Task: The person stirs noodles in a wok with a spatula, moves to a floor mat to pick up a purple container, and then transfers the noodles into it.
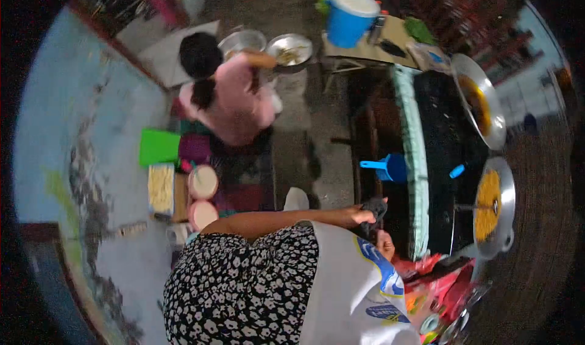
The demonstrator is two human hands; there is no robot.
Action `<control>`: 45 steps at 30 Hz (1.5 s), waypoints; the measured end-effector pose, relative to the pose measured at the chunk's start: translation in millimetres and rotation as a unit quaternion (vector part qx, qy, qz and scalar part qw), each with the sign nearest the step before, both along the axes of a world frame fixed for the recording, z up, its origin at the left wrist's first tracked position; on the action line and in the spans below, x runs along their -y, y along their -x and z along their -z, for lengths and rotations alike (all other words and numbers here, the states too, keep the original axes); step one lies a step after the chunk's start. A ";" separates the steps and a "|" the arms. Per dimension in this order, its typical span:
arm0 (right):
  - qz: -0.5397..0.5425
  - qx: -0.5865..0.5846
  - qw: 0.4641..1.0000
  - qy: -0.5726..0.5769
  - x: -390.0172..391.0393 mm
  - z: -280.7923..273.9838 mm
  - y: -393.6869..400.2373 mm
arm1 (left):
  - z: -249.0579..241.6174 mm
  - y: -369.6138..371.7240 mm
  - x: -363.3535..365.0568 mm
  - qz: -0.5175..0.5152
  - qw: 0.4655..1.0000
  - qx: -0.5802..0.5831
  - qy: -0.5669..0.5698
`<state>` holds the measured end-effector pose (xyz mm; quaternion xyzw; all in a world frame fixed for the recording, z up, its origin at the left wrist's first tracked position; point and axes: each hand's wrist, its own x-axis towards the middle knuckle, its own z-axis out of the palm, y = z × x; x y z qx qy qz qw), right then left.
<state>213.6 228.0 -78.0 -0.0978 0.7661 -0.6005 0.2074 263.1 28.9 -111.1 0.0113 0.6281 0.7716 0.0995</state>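
My left hand [361, 216] reaches across from the left, its fingers closed around a dark grey cloth [373, 211]. Just below it, my right hand [385, 245] is also closed at the lower end of the cloth, partly hidden by the apron. A white apron [341, 272] with blue print covers the front of my body. Beyond the hands, a blue dipper [390, 168] with a handle rests beside the counter. On the right, a wide metal wok [507, 193] holds orange-yellow food, with a long utensil lying in it.
A second wok [496, 116] with dark orange liquid sits farther back. A person in pink [237, 101] crouches near metal basins [290, 48]. A blue bucket [349, 25] stands on a table. Pink-rimmed tubs [203, 182] are at left, red plastic packets [448, 290] at lower right.
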 end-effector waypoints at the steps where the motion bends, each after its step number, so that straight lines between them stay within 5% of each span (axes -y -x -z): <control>1: 0.017 0.079 0.996 0.023 8.6 -7.8 7.4 | 40.1 -6.0 11.2 -0.016 0.987 -0.097 0.128; 2: 0.059 0.151 0.985 0.052 15.3 -13.9 15.1 | 24.4 -6.9 26.7 -0.006 0.946 -0.198 0.255; 4: 0.137 0.227 0.962 0.063 32.0 -44.6 28.7 | -39.5 -26.9 64.6 -0.080 0.995 0.028 0.045; 5: 0.150 0.205 0.962 0.097 28.6 -40.8 39.6 | -35.3 -37.5 79.1 -0.102 0.994 0.024 0.027; 6: 0.184 0.232 0.948 0.114 25.4 -48.5 50.8 | -60.2 -38.3 78.4 -0.251 0.875 0.340 -0.235; 7: 0.231 0.230 0.932 0.160 12.7 -33.9 65.0 | 49.6 -73.3 90.9 -0.192 0.981 -0.031 -0.016; 8: 0.245 0.233 0.909 0.242 2.6 -27.2 77.6 | -86.3 -49.7 90.1 -0.279 0.889 0.168 -0.323; 12: 0.330 0.219 0.841 0.368 -10.2 -33.1 125.3 | -52.7 -56.8 92.9 -0.371 0.842 0.191 -0.341; 14: 0.363 0.226 0.810 0.400 -10.5 -45.7 147.9 | -80.5 -44.3 83.0 -0.418 0.803 0.263 -0.333; 15: 0.351 0.230 0.805 0.419 -12.9 -49.0 160.8 | -93.1 -36.3 72.3 -0.410 0.848 0.217 -0.254; 18: 0.362 0.232 0.779 0.457 -4.0 -82.3 188.2 | -82.5 -12.3 61.6 -0.367 0.851 0.271 -0.259; 20: 0.276 0.175 0.819 0.472 -18.0 -73.4 202.2 | -54.9 -2.0 54.4 -0.320 0.863 0.275 -0.278; 21: 0.384 0.153 0.803 0.430 -17.4 -81.2 200.4 | -43.0 1.9 52.2 -0.278 0.870 0.273 -0.301; 26: 0.373 0.097 0.883 0.268 -53.3 -83.1 172.1 | -76.3 27.3 16.4 -0.283 0.910 0.242 -0.183; 28: 0.379 -0.045 0.923 0.050 -63.2 -68.5 167.9 | -61.2 28.9 18.0 -0.276 0.923 0.251 -0.094; 30: 0.391 -0.094 0.915 -0.015 -67.9 -62.8 159.0 | -75.6 39.2 22.1 -0.260 0.937 0.226 -0.057; 33: 0.382 -0.312 0.830 -0.262 -62.1 -59.8 153.2 | -80.7 59.2 35.9 -0.210 0.967 0.137 -0.053; 34: 0.388 -0.313 0.826 -0.262 -61.1 -62.5 151.5 | -84.2 67.7 41.4 -0.220 0.965 0.134 -0.042; 36: 0.456 -0.117 0.881 -0.051 -47.3 -81.0 147.1 | -87.0 79.4 57.0 -0.231 0.964 0.130 -0.029; 38: 0.453 -0.230 0.853 -0.121 -28.3 -100.7 135.2 | -71.2 87.7 80.8 -0.186 0.973 0.137 -0.023; 40: 0.420 -0.117 0.886 -0.161 -16.6 -116.0 114.6 | -71.5 92.8 96.6 -0.178 0.975 0.128 -0.040; 42: 0.371 -0.208 0.889 -0.171 -4.4 -89.2 86.8 | -74.8 98.7 111.0 -0.171 0.976 0.122 -0.058; 45: 0.331 -0.079 0.918 -0.203 22.9 -76.0 52.4 | -82.0 105.4 121.1 -0.173 0.968 0.162 -0.078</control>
